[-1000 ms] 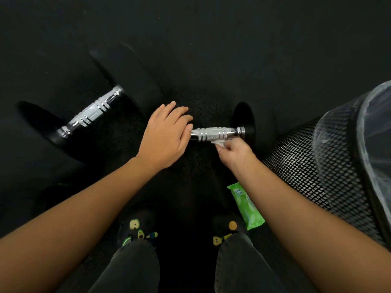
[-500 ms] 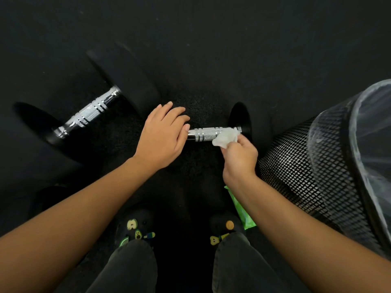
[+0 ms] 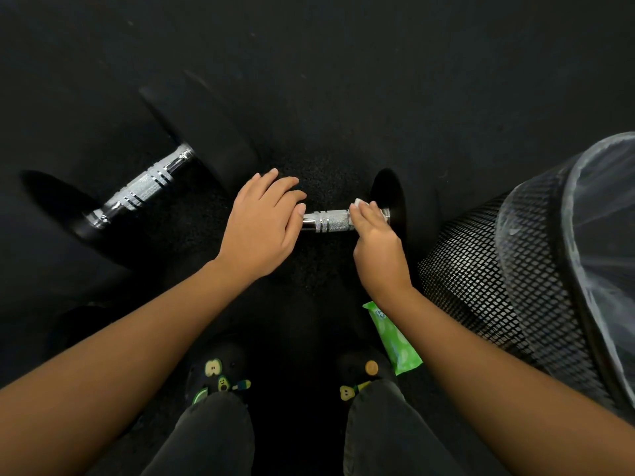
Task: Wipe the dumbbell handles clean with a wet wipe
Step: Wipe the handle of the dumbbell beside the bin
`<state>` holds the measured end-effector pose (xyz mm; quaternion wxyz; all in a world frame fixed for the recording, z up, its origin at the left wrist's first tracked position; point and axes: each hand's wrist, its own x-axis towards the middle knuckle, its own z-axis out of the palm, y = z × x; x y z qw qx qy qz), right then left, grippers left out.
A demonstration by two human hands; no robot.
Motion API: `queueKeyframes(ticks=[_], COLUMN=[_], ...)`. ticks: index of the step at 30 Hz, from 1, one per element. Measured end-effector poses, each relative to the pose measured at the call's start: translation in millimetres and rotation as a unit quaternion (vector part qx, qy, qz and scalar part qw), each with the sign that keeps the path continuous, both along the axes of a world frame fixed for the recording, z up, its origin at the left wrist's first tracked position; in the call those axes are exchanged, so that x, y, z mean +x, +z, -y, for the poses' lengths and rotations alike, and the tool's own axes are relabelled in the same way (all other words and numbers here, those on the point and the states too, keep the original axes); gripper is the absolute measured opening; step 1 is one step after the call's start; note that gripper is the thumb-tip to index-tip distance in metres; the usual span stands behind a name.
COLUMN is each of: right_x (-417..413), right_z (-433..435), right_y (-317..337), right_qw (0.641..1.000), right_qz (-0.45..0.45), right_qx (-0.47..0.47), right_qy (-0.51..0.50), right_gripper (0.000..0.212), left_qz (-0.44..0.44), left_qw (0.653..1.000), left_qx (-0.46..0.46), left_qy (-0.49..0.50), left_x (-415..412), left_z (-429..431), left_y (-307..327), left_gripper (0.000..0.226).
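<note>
We find right hand (image 3: 376,249) curled, pinching wipe (image 3: 360,202) against the handle (image 3: 326,220) at its right end; left hand (image 3: 261,225) flat, fingers together, at its left end.

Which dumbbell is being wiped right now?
The smaller dumbbell in the middle: the right hand holds the wet wipe on its handle, and the left hand rests on its other end. The larger dumbbell at left lies untouched.

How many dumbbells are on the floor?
2. The big dumbbell lies on the left. The small dumbbell lies in the middle. The dark floor may hide more.
</note>
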<state>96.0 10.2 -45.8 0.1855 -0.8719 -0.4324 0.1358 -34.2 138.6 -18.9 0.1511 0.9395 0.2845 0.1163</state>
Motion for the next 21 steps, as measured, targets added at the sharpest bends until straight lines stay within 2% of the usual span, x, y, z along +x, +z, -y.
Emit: queueKeyframes(ticks=[7,10,13,17,19,20,21], right_x=[-6,-10,-15,-15,-13,-12,-11], right_z=[20,23,22,18,14,11,8], right_y=[-7,1,14,33,36,38,41], right_qw=[0.998,0.998,0.990,0.961,0.930,0.914,0.900], right_qz=[0.010,-0.038,-0.094,-0.201,-0.246,-0.267,-0.285], right_qx=[0.062,0.057,0.088,0.087,0.108,0.129,0.150], right_qy=[-0.001,-0.018,-0.052,-0.170,-0.249,-0.277,-0.294], right_gripper=[0.053,0.052,0.045,0.038,0.036,0.034,0.034], left_qz=[0.015,0.034,0.067,0.092,0.110,0.129,0.150], left_qw=[0.997,0.993,0.987,0.965,0.931,0.886,0.818], left_qx=[-0.063,-0.102,-0.144,-0.240,-0.327,-0.404,-0.494], left_qy=[0.036,0.052,0.038,0.045,0.121,0.186,0.253], left_x=[4,6,10,18,24,27,31], left_z=[2,7,21,43,52,55,59], left_y=[2,8,16,28,34,41,47], left_gripper=[0.045,0.044,0.031,0.023,0.020,0.018,0.014])
